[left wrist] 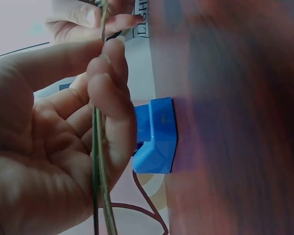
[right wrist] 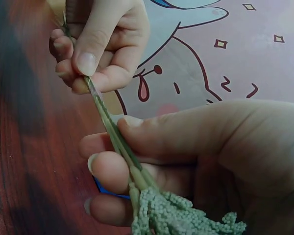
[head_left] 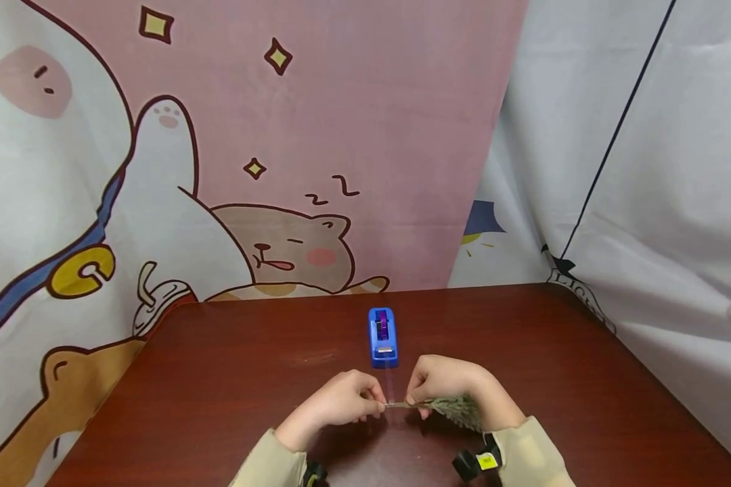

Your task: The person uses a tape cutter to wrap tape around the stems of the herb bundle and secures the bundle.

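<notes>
A thin bundle of green plant stems [right wrist: 104, 111] with bumpy, pale green heads [right wrist: 169, 215] stretches between my two hands. My left hand [head_left: 348, 399] pinches the stems between thumb and fingers, and the loose ends run down past its palm in the left wrist view. Closer to the heads, my right hand [head_left: 441, 379] holds the same stems between thumb and fingers, with the heads hanging under its wrist. Beyond the hands stands a blue tape dispenser [head_left: 383, 358] with a purple roll [head_left: 382, 326]. A clear strip of tape [head_left: 390, 385] extends from it to the stems between the hands.
Everything is over a dark red-brown wooden table [head_left: 250, 358]. A pink and white cartoon cloth [head_left: 371, 135] hangs behind its far edge, and a white cloth [head_left: 646, 203] hangs along the right side.
</notes>
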A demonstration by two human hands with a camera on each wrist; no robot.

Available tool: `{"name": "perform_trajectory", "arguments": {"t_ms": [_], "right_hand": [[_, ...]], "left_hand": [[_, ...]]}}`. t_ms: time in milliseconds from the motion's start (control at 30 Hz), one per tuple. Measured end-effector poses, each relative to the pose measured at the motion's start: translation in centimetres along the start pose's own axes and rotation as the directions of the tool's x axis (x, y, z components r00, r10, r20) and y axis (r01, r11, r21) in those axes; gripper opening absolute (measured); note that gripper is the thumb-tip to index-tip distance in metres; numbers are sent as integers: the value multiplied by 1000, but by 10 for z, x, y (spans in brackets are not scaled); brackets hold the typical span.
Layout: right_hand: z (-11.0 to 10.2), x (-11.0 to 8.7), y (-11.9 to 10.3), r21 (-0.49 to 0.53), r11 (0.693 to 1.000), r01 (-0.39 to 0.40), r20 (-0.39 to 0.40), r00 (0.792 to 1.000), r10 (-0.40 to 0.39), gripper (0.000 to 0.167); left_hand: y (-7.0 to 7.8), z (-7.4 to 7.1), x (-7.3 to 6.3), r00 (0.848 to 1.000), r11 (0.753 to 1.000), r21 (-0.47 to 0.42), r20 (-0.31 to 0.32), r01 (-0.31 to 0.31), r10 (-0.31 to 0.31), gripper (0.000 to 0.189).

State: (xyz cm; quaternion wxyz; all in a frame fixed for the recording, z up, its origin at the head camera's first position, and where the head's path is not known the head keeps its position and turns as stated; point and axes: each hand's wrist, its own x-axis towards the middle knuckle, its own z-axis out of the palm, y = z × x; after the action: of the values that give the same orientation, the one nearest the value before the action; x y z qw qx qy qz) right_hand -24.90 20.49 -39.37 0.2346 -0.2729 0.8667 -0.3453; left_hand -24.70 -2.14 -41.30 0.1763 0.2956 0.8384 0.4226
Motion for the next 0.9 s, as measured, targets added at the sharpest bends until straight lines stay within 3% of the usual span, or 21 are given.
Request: {"name": "perform_trajectory", "arguments": {"t_ms": [200,400,900], "right_hand": [[1,-3,-3,9,1000,-29,-17,999,29,18],[1,-3,-4,10,1000,-2,-4,1000,2,21],[-1,-3,-9,-8,1000,-22,-31,999,22,19]], "left_hand": [[-1,5,0,999,998,35,-21,-47,48,9],[-1,5,0,992,991,78,-62,-109,114,9],[1,2,1,987,988,89,-92,-127,135,12]]}}
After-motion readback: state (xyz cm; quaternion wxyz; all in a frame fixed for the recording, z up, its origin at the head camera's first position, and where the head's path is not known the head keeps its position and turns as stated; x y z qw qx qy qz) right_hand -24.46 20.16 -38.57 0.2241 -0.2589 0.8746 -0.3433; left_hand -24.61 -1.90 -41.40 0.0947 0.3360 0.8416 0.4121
